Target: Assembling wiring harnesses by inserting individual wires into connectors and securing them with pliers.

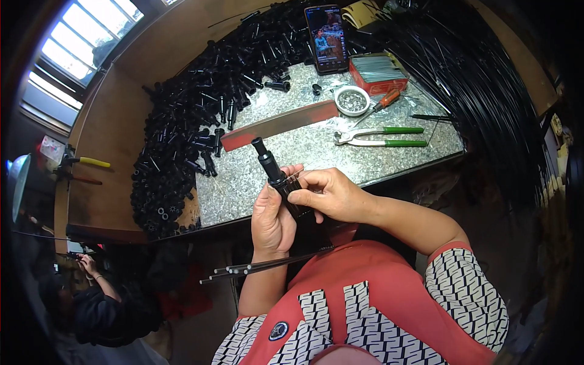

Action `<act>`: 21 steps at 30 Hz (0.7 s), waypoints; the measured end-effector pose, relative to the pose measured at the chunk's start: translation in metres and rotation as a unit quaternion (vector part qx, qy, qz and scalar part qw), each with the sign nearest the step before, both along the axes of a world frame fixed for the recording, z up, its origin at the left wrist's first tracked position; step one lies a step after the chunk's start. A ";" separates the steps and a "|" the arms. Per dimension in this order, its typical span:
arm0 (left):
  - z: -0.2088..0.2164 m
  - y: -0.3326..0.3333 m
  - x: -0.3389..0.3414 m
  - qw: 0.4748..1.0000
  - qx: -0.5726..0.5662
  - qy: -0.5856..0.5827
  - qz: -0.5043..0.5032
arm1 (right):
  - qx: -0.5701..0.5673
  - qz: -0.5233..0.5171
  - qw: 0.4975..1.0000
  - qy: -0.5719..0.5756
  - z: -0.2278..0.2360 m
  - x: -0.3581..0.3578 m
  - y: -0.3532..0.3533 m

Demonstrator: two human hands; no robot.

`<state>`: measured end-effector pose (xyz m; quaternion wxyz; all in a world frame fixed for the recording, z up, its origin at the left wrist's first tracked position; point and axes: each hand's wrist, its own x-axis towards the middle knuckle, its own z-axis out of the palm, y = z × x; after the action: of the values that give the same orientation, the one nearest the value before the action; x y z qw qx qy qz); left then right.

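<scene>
My left hand point(272, 218) grips a black plastic tube part point(267, 160) that points up and away over the front edge of the speckled grey work slab point(304, 152). My right hand point(326, 194) pinches thin black rods against the lower end of that part, fingers closed on them. A bundle of thin black rods point(261, 266) lies across my lap, below my left wrist. Where the rods meet the part is hidden by my fingers.
A big heap of black tube parts point(188, 121) covers the left and back of the bench. Green-handled pliers point(380, 137), an orange-handled screwdriver point(383, 102), a small round tin point(352, 100), a red tray point(378, 73), a phone point(326, 38) and a red strip point(280, 125) are there. Long black rods point(486, 91) hang at right. Another person point(91, 292) sits lower left.
</scene>
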<state>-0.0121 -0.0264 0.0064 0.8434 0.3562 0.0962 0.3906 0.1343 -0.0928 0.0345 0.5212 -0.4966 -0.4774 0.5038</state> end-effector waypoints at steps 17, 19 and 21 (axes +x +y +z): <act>0.001 0.010 -0.006 0.996 0.041 -0.010 -0.083 | 0.002 0.124 0.991 0.059 -0.004 0.010 0.007; -0.001 0.013 -0.007 0.995 0.040 -0.012 -0.090 | -0.006 0.133 0.990 0.051 0.000 0.013 0.006; 0.000 0.013 -0.006 0.994 0.039 -0.014 -0.097 | -0.013 0.141 0.989 0.042 0.003 0.015 0.006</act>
<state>-0.0178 -0.0130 0.0060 0.8640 0.3908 0.0342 0.3154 0.1493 -0.0870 0.0373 0.4578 -0.4093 -0.5139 0.5990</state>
